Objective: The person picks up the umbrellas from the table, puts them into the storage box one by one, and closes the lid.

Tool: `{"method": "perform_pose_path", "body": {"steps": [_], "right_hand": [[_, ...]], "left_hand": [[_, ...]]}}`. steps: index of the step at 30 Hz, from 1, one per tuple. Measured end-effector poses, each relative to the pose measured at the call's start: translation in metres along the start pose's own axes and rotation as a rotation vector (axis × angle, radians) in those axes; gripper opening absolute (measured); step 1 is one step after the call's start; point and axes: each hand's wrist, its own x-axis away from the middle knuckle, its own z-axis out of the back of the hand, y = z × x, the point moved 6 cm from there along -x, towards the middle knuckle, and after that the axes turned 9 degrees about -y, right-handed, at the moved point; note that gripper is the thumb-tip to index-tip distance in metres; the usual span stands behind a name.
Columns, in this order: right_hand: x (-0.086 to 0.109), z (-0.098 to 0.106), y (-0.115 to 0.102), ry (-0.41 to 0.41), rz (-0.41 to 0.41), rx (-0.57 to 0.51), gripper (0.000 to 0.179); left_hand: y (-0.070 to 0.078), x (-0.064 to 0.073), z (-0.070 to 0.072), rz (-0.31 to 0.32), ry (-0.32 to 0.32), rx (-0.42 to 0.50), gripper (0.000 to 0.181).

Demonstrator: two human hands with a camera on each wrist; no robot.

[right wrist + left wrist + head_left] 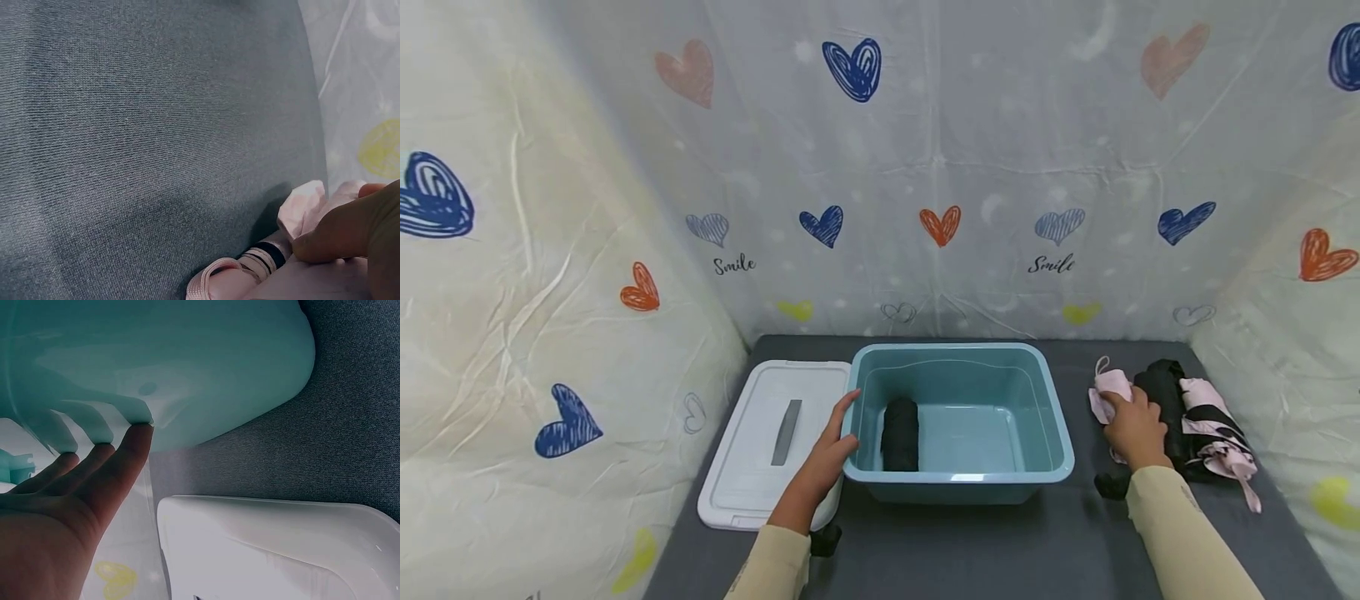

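Note:
A light-blue plastic bin (958, 477) stands mid-table with a black rolled bundle (900, 435) lying inside at its left. My left hand (822, 461) touches the bin's left side; in the left wrist view its straight fingers (119, 465) rest against the outer wall. At the right, my right hand (1137, 429) grips a pink folding umbrella (1112, 385). The right wrist view shows the thumb pressed on its pink fabric (312, 281), beside a handle with a cord loop (215, 275) and black band. My palm hides part of it.
A white lid (741, 442) with a grey handle lies left of the bin. Right of my right hand are a black bundle (1165, 400) and a pink-and-black folded umbrella (1217, 429). Heart-printed curtains (940, 167) enclose the grey-covered table (955, 550) at back and sides.

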Motion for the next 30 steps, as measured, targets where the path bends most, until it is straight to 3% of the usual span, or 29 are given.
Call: {"method": "perform_pose_path", "body": {"steps": [12, 30], "right_hand": [[0.011, 0.013, -0.007, 0.049, 0.022, 0.020, 0.053], [0.032, 0.051, -0.042, 0.171, 0.105, 0.030, 0.051]], "left_hand": [[0.002, -0.003, 0.002, 0.008, -0.015, -0.008, 0.075], [-0.001, -0.005, 0.004, 0.010, -0.050, -0.041, 0.078]]}}
